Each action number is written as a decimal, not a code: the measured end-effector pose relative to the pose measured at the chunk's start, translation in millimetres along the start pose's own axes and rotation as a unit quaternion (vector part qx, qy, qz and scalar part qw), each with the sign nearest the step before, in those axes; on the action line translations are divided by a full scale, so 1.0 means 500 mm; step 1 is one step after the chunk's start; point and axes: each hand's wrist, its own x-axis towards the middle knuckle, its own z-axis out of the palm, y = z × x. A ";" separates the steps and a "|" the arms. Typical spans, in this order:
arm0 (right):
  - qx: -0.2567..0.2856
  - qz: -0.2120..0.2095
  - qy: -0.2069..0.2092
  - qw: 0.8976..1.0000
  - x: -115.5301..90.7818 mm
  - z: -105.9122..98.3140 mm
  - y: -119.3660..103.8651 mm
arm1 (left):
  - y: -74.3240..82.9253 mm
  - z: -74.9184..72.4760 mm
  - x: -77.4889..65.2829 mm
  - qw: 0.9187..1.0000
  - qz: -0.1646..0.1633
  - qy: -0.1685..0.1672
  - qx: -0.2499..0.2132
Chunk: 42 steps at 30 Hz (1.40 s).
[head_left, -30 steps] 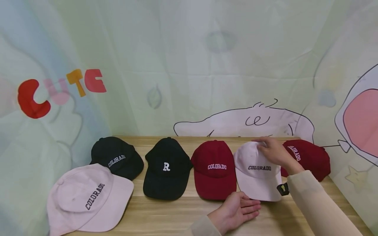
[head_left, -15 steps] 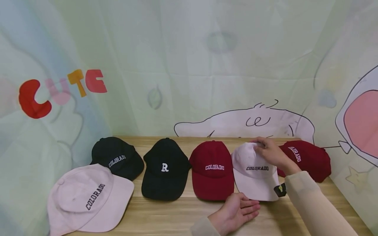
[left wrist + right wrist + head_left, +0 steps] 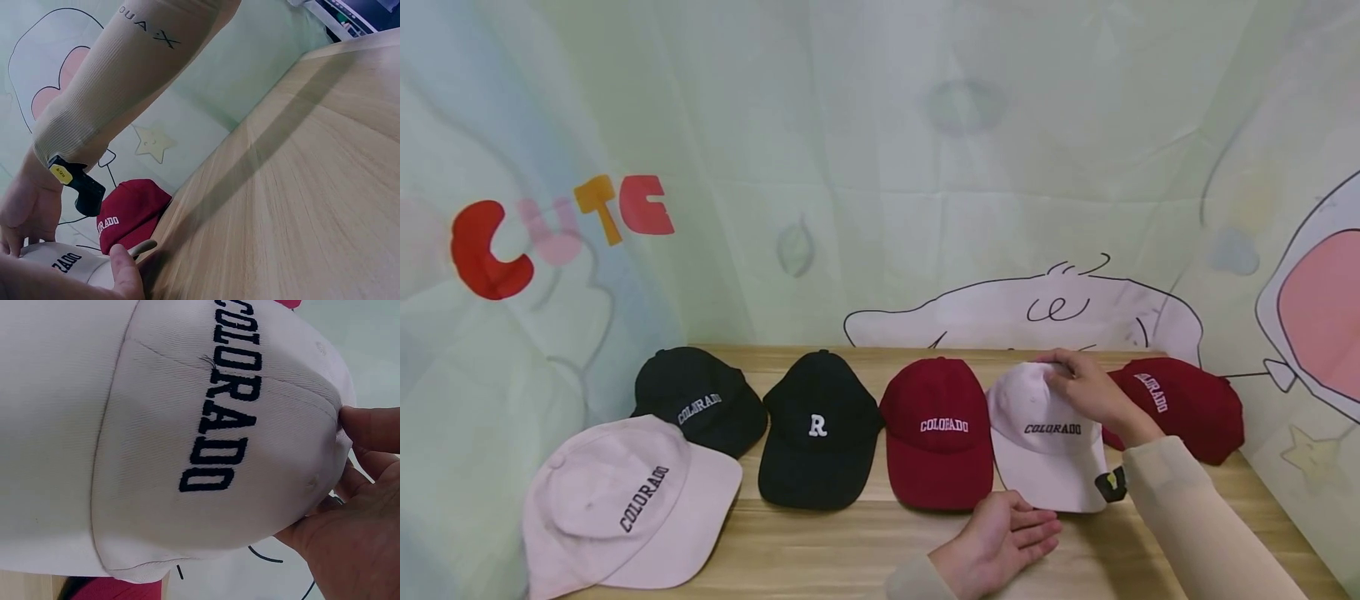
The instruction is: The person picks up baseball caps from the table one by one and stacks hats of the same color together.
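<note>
In the head view my right hand (image 3: 1093,387) grips the crown of a white baseball cap (image 3: 1048,475) lettered COLORADO. The right wrist view shows the thumb (image 3: 369,428) on top of the crown and the other fingers curled round its back. Below the brim, my left hand (image 3: 1003,537) lies palm up with straight fingers, its fingertips right at the brim's front edge. Just left of the white cap sits a red COLORADO cap (image 3: 940,479), and a black cap with an R (image 3: 817,475) stands beside that. Another red cap (image 3: 1202,408) is partly hidden behind my right arm.
On the left side of the wooden table (image 3: 820,554), a black COLORADO cap (image 3: 688,383) sits behind a second white cap (image 3: 595,492). A printed fabric backdrop (image 3: 880,167) rises behind and along both sides. A small black device (image 3: 1110,483) hangs at my right wrist.
My right hand has moved the white cap slightly left, against the red one. That red cap and the black R cap have shifted a little left too. The left hand has stayed in place.
</note>
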 end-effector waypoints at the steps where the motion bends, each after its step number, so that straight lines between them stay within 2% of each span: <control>1: 0.001 -0.001 0.001 1.000 0.000 0.001 0.001 | 0.000 0.000 -0.001 1.000 0.001 0.000 -0.001; 9: 0.013 0.001 -0.005 1.000 -0.002 0.001 0.004 | -0.001 0.002 -0.011 1.000 0.003 -0.001 -0.008; 18: -0.006 0.010 0.003 1.000 -0.009 -0.002 -0.001 | 0.018 -0.016 -0.036 0.999 0.006 -0.034 -0.001; 22: -0.022 -0.016 0.029 0.999 -0.016 0.003 -0.005 | 0.031 -0.031 -0.050 0.999 0.007 -0.052 0.014; 28: -0.078 -0.063 0.097 0.990 -0.027 0.023 -0.022 | 0.063 -0.073 -0.071 0.997 -0.011 -0.066 0.028; 33: -0.089 -0.112 0.150 0.978 -0.043 0.060 -0.054 | 0.099 -0.115 -0.097 0.996 -0.019 -0.080 0.041; 38: -0.068 -0.149 0.169 0.972 -0.064 0.120 -0.092 | 0.136 -0.165 -0.125 0.995 0.010 -0.081 0.051; 42: -0.028 -0.164 0.157 0.973 -0.081 0.172 -0.125 | 0.170 -0.209 -0.150 0.994 0.045 -0.086 0.055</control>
